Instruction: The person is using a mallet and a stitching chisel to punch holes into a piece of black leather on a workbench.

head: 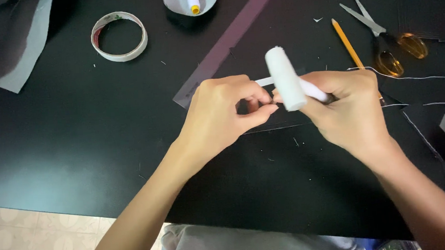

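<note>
A white paper roll (284, 78) stands above the middle of the black tabletop (69, 144), held up between both hands in the head view. The right hand (347, 104) grips it, together with a thin white stick that crosses under it. The left hand (222, 114) pinches its fingertips near the roll's lower end; what they grip is too small to tell. A tape ring (119, 36), a yellow pencil (347, 42) and scissors (381, 33) lie farther back, well apart.

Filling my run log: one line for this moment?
left hand: pinching strip end | right hand: holding white roll | scissors: lying aside
</note>
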